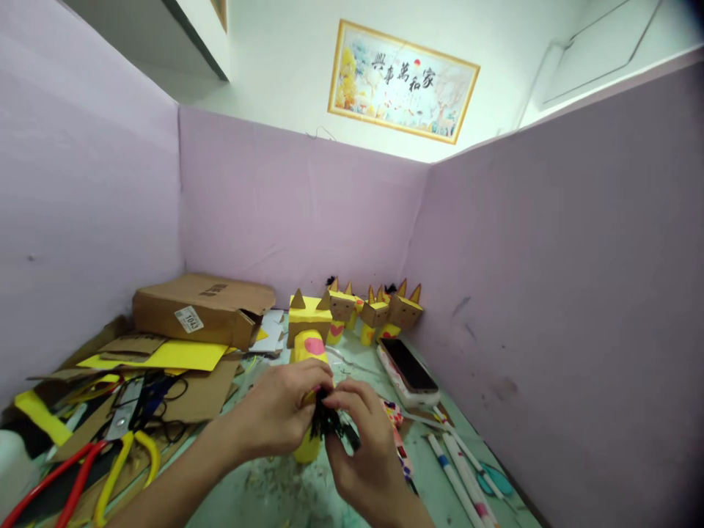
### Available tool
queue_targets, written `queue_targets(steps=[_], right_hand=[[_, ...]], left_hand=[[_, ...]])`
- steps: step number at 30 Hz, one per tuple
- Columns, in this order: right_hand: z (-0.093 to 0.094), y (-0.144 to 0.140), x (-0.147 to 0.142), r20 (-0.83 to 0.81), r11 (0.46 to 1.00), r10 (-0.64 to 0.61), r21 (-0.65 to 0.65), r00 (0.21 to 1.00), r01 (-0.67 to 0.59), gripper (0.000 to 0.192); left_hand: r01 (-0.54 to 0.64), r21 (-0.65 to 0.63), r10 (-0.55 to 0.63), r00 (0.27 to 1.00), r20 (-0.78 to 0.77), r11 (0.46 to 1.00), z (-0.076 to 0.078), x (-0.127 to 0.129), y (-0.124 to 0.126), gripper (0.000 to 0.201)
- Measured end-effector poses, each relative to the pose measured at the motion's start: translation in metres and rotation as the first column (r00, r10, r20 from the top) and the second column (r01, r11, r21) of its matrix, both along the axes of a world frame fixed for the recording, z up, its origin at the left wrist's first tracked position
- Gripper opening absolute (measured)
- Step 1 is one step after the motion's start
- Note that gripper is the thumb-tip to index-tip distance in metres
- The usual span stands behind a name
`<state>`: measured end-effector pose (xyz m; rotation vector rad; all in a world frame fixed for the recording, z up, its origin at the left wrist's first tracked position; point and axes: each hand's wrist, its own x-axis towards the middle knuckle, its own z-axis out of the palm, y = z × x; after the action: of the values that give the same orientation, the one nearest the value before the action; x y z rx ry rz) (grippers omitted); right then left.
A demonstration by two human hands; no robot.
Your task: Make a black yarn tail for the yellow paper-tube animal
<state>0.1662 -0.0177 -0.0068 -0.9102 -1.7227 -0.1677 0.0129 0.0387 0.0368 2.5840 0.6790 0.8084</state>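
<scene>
A black fringed tuft [328, 424] is pinched between the fingertips of my left hand [278, 411] and my right hand [363, 444]. Both hands are closed around it, and its upper end is hidden by the fingers. Just behind and under them is a yellow cardboard animal figure [311, 319] with brown pointed ears and a pink heart. Its yellow lower part shows below my left hand. I cannot tell whether the tuft is fixed to the figure.
Several similar cardboard animals [375, 315] stand at the back. To the right lie a phone [408, 364] on a white box and several marker pens [462, 477]. On the left are red-and-yellow-handled scissors [121, 425], yellow sheets [170, 354] and a cardboard box [203, 308]. Purple partitions enclose the table.
</scene>
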Motion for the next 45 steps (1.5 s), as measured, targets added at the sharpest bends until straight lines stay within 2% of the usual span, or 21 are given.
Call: queue_targets(steps=[3, 6, 8, 11, 14, 17, 20, 25, 28, 30, 32, 34, 36, 37, 41, 45], right_hand=[[-0.001, 0.001, -0.003, -0.066, 1.000, 0.024, 0.022, 0.998, -0.022, 0.024], [-0.010, -0.014, 0.001, -0.134, 0.996, 0.064, -0.051, 0.989, -0.071, 0.017], [-0.016, -0.026, 0.007, -0.129, 0.994, 0.088, -0.047, 0.988, -0.095, 0.018], [-0.016, -0.031, 0.014, -0.063, 0.999, -0.008, 0.031, 0.998, 0.010, 0.027], [-0.008, -0.016, 0.014, 0.065, 0.996, -0.091, 0.003, 0.994, 0.091, 0.042], [-0.002, 0.004, 0.011, 0.128, 1.000, -0.029, -0.006, 0.991, 0.030, 0.037], [-0.001, 0.010, 0.010, 0.095, 0.998, 0.052, -0.024, 0.994, -0.050, 0.025], [-0.003, -0.014, 0.009, -0.007, 0.993, 0.111, -0.047, 0.994, -0.111, 0.018], [-0.005, -0.034, 0.009, 0.064, 0.978, 0.209, -0.028, 0.976, -0.207, 0.017], [-0.006, -0.043, 0.013, 0.093, 0.963, 0.264, 0.033, 0.960, -0.268, 0.013], [-0.005, -0.045, 0.017, 0.029, 0.970, 0.211, 0.115, 0.977, -0.213, 0.012], [-0.003, -0.039, 0.020, 0.002, 0.992, 0.069, 0.109, 0.998, -0.069, 0.020], [0.000, -0.027, 0.020, 0.115, 0.999, -0.031, 0.046, 0.993, 0.026, 0.031], [0.001, -0.019, 0.018, 0.176, 0.999, -0.041, 0.032, 0.983, 0.036, 0.034], [0.002, 0.010, 0.009, 0.224, 0.999, 0.008, 0.037, 0.974, -0.017, 0.035], [-0.001, 0.009, 0.007, 0.139, 0.994, 0.093, 0.048, 0.986, -0.100, 0.022]], left_hand=[[-0.036, 0.011, 0.036, 0.999, 0.000, 0.999, -0.002, 0.001, 0.002, 0.031], [-0.036, 0.022, 0.036, 0.999, 0.008, 0.999, -0.003, 0.002, 0.004, 0.033], [-0.030, 0.031, 0.030, 1.000, -0.002, 0.999, -0.003, 0.002, 0.005, 0.033], [-0.021, 0.033, 0.021, 1.000, -0.013, 0.999, -0.002, 0.002, 0.005, 0.031], [-0.012, 0.025, 0.013, 1.000, -0.022, 1.000, -0.001, 0.001, 0.003, 0.030], [-0.003, 0.017, 0.004, 1.000, -0.031, 1.000, 0.001, 0.001, 0.003, 0.030], [-0.020, 0.009, 0.020, 0.999, -0.034, 1.000, 0.003, 0.001, 0.002, 0.031], [-0.054, 0.030, 0.055, 0.998, -0.043, 0.998, 0.003, 0.000, 0.002, 0.031], [-0.068, 0.052, 0.070, 0.997, -0.042, 0.996, 0.001, -0.001, 0.003, 0.032], [-0.064, 0.055, 0.067, 0.997, -0.046, 0.996, 0.001, -0.001, 0.003, 0.032], [-0.061, 0.053, 0.064, 0.997, -0.048, 0.997, 0.001, 0.000, 0.003, 0.031], [-0.053, 0.053, 0.055, 0.997, -0.047, 0.997, 0.001, 0.001, 0.003, 0.031], [-0.043, 0.054, 0.046, 0.998, -0.041, 0.998, 0.001, 0.001, 0.003, 0.031], [-0.042, 0.053, 0.044, 0.998, -0.037, 0.998, 0.001, 0.002, 0.003, 0.032], [-0.060, 0.024, 0.061, 0.997, -0.047, 0.998, 0.002, 0.002, 0.001, 0.031], [-0.063, 0.031, 0.065, 0.994, -0.083, 0.998, 0.004, 0.001, 0.000, 0.034]])
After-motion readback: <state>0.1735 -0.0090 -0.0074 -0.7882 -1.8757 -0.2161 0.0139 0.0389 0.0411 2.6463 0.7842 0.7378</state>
